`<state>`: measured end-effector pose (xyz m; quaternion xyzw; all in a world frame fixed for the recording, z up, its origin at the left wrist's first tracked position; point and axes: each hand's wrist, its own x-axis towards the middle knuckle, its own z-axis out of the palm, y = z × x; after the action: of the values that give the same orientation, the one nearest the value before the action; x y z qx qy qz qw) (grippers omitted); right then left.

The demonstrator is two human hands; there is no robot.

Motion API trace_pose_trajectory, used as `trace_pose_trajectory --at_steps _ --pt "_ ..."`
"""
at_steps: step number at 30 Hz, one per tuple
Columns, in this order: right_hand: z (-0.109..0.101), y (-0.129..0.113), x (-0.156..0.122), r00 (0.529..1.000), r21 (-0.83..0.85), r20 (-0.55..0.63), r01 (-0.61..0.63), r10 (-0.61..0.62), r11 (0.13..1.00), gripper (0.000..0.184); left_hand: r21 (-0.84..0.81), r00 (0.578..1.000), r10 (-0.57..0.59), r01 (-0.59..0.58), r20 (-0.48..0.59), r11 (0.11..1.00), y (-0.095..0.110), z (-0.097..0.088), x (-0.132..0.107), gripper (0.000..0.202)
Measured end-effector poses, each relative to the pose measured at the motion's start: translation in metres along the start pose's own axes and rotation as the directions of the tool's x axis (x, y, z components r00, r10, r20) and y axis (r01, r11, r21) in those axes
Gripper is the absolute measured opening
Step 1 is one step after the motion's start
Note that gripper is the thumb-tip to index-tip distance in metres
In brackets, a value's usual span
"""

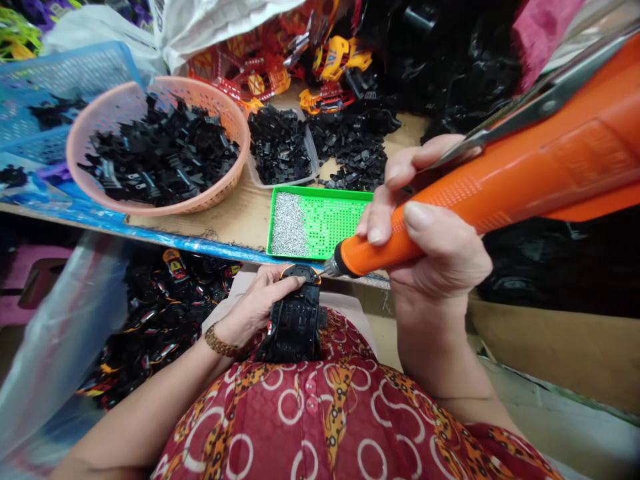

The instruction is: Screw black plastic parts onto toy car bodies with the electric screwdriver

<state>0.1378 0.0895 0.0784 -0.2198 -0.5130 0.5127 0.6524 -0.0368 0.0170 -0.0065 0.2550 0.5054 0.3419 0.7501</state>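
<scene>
My left hand (255, 303) is closed on the end of a black toy car chassis (295, 320), its underside facing up against my lap. In my right hand (433, 233) is an orange electric screwdriver (490, 180), gripped near its front, with a metal lever along its top. The pointed silver tip is close to the chassis end by my left thumb; whether they touch I cannot tell. Just beyond the tip sits a bright green perforated tray (340, 207), with small silver screws (290, 225) heaped at its left side.
A pink basket (235, 180) and a clear plastic box (314, 157) hold black parts. More black parts (345, 147) lie loose beside them. Red and orange toy car shells (335, 63) are piled behind. Below left, a heap of toy cars (165, 313) lies beside clear plastic sheeting (65, 333).
</scene>
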Motion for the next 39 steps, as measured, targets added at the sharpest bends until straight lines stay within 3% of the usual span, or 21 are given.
trace_pose_trajectory --at_steps 5,21,27,35,39 --pt "-0.002 0.003 -0.004 0.996 0.002 -0.026 -0.086 0.086 0.996 0.023 0.02 1.0 0.003 -0.003 -0.006 1.0 0.0 0.001 0.0 0.037" --pt "-0.004 0.01 -0.006 0.996 0.057 -0.003 -0.085 0.086 0.995 0.029 0.058 1.0 0.014 -0.015 0.023 0.998 -0.002 -0.002 0.002 0.036" --pt "-0.002 0.006 -0.015 0.99 -0.025 0.079 -0.117 0.119 0.993 0.025 0.048 0.999 0.036 -0.037 0.026 0.998 -0.002 0.0 0.002 0.034" --pt "0.0 0.002 -0.017 0.992 -0.068 0.073 -0.101 0.106 0.993 0.026 0.034 0.999 0.035 -0.035 0.018 0.999 -0.002 0.003 -0.002 0.033" --pt "0.002 -0.001 -0.021 0.989 -0.169 0.105 -0.089 0.107 0.982 0.028 0.043 0.999 0.032 -0.032 0.0 0.999 -0.002 0.004 -0.003 0.033"
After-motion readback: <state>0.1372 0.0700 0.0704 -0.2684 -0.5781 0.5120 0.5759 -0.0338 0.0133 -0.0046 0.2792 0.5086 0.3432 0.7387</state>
